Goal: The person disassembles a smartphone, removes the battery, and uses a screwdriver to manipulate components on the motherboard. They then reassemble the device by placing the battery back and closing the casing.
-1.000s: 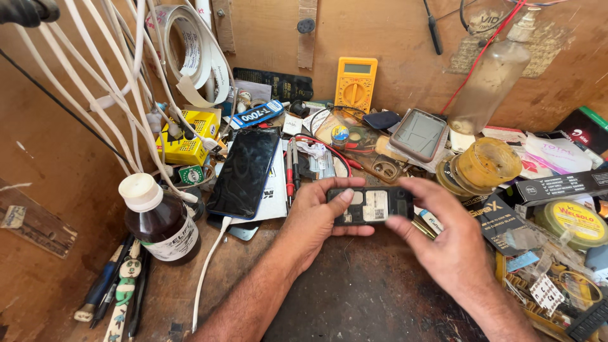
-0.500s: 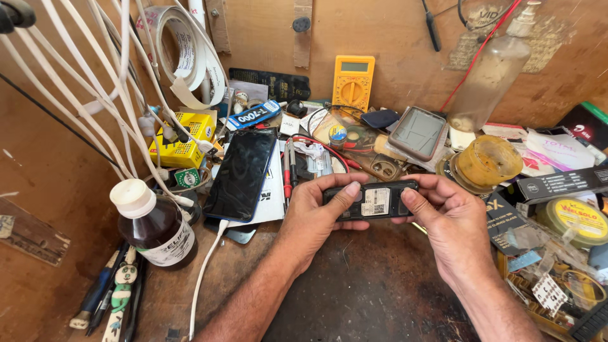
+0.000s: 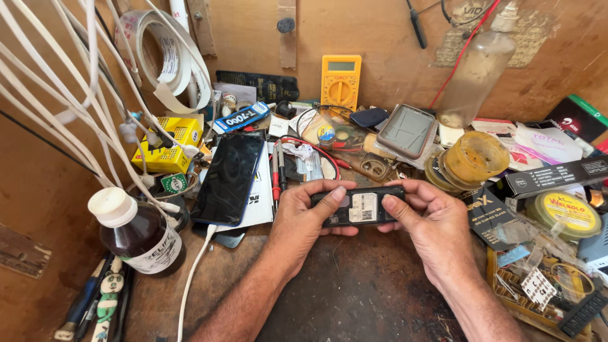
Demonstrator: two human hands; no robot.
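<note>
Phone (image 3: 358, 206) — clamped in left hand (image 3: 304, 221) and right hand (image 3: 437, 221) grip — smartphone (image 3: 229, 178) lies just beside.

This was a little repair workshop for phones. A messy wooden bench (image 3: 354, 304) was crammed with tools and parts. A yellow meter (image 3: 341, 81) for testing electricity leaned on the wooden wall. A smartphone (image 3: 229, 178) lay plugged into a white cable (image 3: 190, 285). Screwdrivers (image 3: 95, 304) lay by a brown bottle (image 3: 136, 234). There was a roll of tape (image 3: 166, 57), a glue tube (image 3: 242, 116) and many white wires (image 3: 76, 101) hanging down.
</note>
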